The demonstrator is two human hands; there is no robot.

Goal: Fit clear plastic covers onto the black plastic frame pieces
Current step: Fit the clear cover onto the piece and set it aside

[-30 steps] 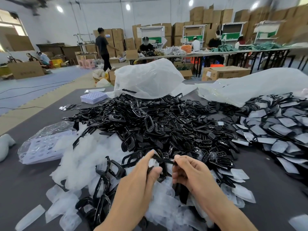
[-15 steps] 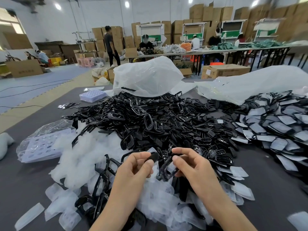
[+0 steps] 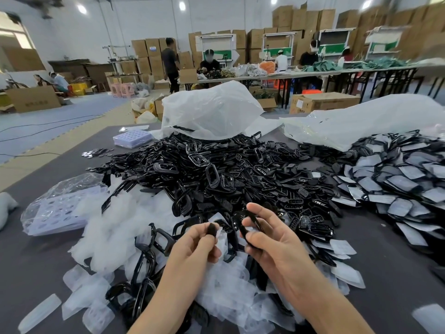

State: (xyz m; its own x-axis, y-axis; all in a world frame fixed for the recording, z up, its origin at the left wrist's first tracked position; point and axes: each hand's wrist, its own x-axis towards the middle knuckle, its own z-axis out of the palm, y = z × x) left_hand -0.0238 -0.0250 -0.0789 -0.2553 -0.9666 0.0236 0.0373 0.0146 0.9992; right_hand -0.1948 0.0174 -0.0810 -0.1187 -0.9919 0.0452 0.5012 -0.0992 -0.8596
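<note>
Hands have drawn apart, left hand (image 3: 195, 244) pinching a small dark piece (image 3: 212, 229), right hand (image 3: 272, 239) gripping a black frame (image 3: 242, 227), with one covered heap (image 3: 397, 189) done and a pile of bare frames (image 3: 240, 169) left.

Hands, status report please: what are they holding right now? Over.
Left hand pinches small dark piece. Right hand grips black frame piece. Pieces held apart. Clear covers heaped below; nothing blocking.

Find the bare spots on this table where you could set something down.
Bare table lies front left, between the bag of trays and the loose clear covers. Another strip runs between the black frame pile and the covered pieces at right. The middle is crowded.
</note>
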